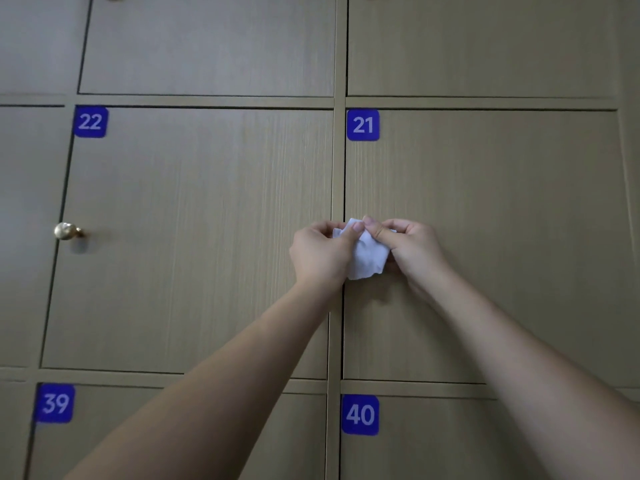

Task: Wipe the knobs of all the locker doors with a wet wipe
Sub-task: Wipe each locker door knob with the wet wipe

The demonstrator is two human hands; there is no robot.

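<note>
1. Both hands, left hand (320, 252) and right hand (412, 249), are reaching out and pinching a crumpled white wet wipe (367, 254).
2. The wipe is sitting at the left edge of the tan wooden locker door 21 (485, 202).

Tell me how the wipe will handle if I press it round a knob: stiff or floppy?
Likely floppy: the wipe hangs crumpled and creased between the left hand and right hand. Probably light, since fingertip pinches hold it. It should drape over a round knob.
</note>
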